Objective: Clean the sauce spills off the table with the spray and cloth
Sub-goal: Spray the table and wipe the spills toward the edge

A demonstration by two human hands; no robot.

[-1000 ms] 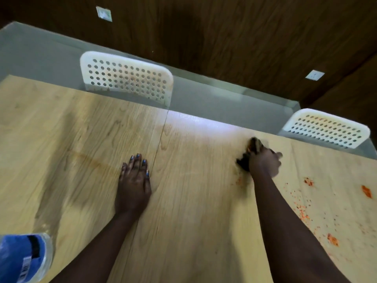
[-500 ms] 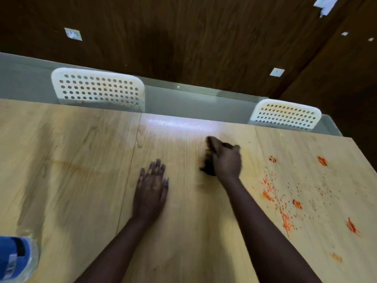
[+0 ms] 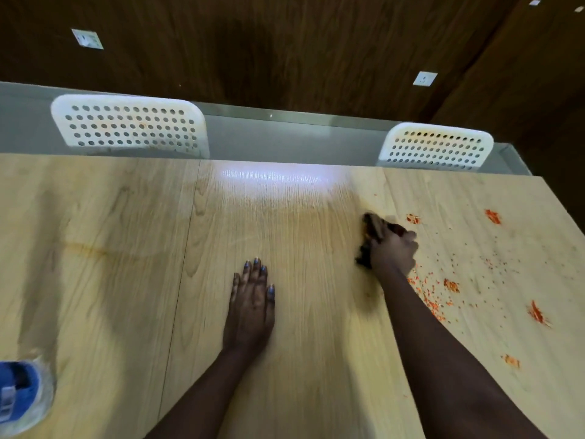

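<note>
Right hand [image 3: 393, 252] grips cloth [image 3: 371, 231] beside sauce spills [image 3: 433, 299]; left hand [image 3: 251, 299] flat, fingers straight.

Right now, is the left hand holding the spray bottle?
No. The left hand lies flat on the table with straight fingers, while the spray bottle stands apart at the table's near left edge.

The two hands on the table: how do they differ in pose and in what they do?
The left hand lies flat on the table with straight fingers, while the right hand has curled fingers. The left hand holds nothing; the right hand grips the dark cloth. The left hand rests on clean wood, the right hand beside the orange sauce spills. Both touch the tabletop.
</note>
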